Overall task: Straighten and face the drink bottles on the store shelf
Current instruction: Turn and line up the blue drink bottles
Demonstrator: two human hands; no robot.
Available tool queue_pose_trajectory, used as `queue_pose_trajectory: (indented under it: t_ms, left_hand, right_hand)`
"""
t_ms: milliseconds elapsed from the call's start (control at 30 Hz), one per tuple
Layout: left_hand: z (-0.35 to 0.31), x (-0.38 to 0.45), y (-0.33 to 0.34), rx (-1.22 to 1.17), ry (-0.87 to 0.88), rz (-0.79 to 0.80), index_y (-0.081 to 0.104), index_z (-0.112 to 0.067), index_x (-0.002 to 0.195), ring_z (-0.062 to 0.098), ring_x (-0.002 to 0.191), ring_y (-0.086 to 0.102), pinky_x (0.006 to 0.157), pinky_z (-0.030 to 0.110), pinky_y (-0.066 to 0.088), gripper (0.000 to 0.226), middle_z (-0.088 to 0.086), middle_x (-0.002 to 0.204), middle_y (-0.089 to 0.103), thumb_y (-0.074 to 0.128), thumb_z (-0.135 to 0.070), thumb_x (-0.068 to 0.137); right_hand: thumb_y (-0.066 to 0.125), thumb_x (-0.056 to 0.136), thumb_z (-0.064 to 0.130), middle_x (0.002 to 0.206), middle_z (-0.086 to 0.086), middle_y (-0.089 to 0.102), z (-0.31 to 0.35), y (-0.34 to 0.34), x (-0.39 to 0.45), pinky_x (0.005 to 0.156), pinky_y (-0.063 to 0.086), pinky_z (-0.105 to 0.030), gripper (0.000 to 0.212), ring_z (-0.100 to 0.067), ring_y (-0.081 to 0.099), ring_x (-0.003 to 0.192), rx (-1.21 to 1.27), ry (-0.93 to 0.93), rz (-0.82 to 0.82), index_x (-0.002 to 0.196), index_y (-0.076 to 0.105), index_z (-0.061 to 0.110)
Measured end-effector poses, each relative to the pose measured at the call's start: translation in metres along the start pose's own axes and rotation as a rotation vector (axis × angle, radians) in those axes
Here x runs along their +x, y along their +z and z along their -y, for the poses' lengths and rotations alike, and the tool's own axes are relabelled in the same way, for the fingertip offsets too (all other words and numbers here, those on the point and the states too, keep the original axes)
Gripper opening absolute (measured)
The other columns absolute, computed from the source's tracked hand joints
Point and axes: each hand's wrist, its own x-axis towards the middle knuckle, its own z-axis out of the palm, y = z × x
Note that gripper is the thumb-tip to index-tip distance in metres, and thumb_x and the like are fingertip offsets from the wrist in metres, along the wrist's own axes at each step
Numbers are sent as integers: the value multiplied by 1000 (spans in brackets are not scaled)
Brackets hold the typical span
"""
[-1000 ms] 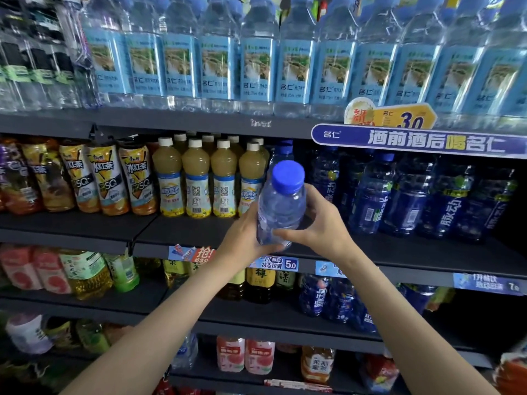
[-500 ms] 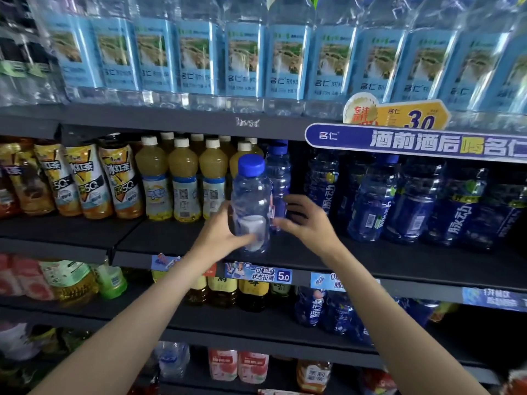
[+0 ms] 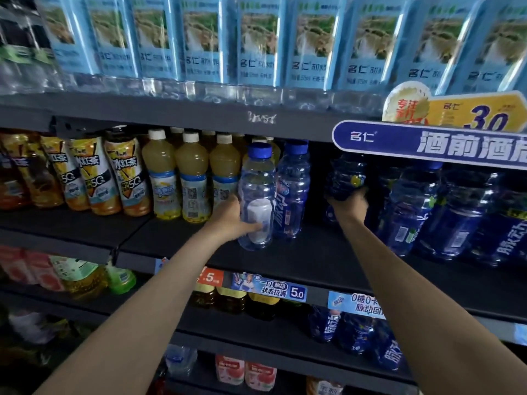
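Note:
A clear bottle with a blue cap (image 3: pixel 256 192) stands on the middle shelf (image 3: pixel 328 260), its white label turned toward me. My left hand (image 3: pixel 231 220) grips its lower part from the left. A second blue-capped bottle (image 3: pixel 293 189) stands right behind it, touching. Further right, deeper in the shelf, my right hand (image 3: pixel 346 203) grips a dark blue bottle (image 3: pixel 345 175) from below. More dark blue bottles (image 3: pixel 445 212) fill the shelf to the right.
Yellow juice bottles (image 3: pixel 194 178) and iced tea bottles (image 3: pixel 85 172) stand left of my left hand. Light-blue labelled water bottles (image 3: pixel 256 44) line the upper shelf. A blue promotional sign (image 3: pixel 427 143) juts out at the upper right. Lower shelves hold more drinks.
The clear bottle has been set down on the shelf in front of the other blue-capped bottle. My right hand let go of it and moved right onto a dark blue bottle.

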Motion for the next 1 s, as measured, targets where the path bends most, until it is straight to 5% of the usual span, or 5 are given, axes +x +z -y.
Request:
queue_pose_trajectory:
  t_ms: [467, 600, 700, 833, 1000]
  left_hand:
    - [16, -22, 43, 38, -96, -229, 41, -4, 128, 31, 116, 51, 88, 35, 42, 53, 16, 127, 51, 66, -23, 85]
    - [6, -56, 47, -56, 226, -511, 46, -3, 128, 24, 118, 45, 95, 24, 35, 50, 15, 127, 47, 66, -12, 83]
    - [-21, -76, 33, -400, 220, -97, 49, -13, 125, 8, 112, 48, 88, 7, 37, 39, -1, 121, 53, 63, -17, 88]
    - [-44, -98, 27, -786, -95, 494, 59, -24, 107, 13, 106, 59, 99, 29, 44, 33, -5, 109, 63, 64, -38, 78]
    - [-48, -115, 23, -980, -98, 545, 61, -14, 103, 19, 98, 63, 96, 38, 49, 31, 2, 101, 67, 70, -21, 74]
  right_hand:
    - [78, 76, 34, 102, -13, 52, -5, -34, -85, 58, 39, -30, 57, -23, 50, 84, -111, -157, 85, 101, 34, 8]
    - [79, 76, 24, 103, -5, 54, 7, -68, -108, 70, 45, -33, 61, -20, 53, 87, -31, -68, 203, 118, 39, 4]
    - [77, 77, 22, 115, -7, 61, 9, -87, -127, 81, 51, -38, 60, -23, 61, 100, 293, 59, 304, 125, 43, 11]
    - [72, 80, 19, 107, -5, 68, 26, -101, -154, 80, 53, -37, 46, -22, 66, 95, 502, 47, 394, 120, 52, 12]
    - [68, 83, 15, 108, -8, 67, 40, -108, -172, 78, 53, -35, 38, -23, 66, 93, 510, -9, 463, 117, 54, 10]
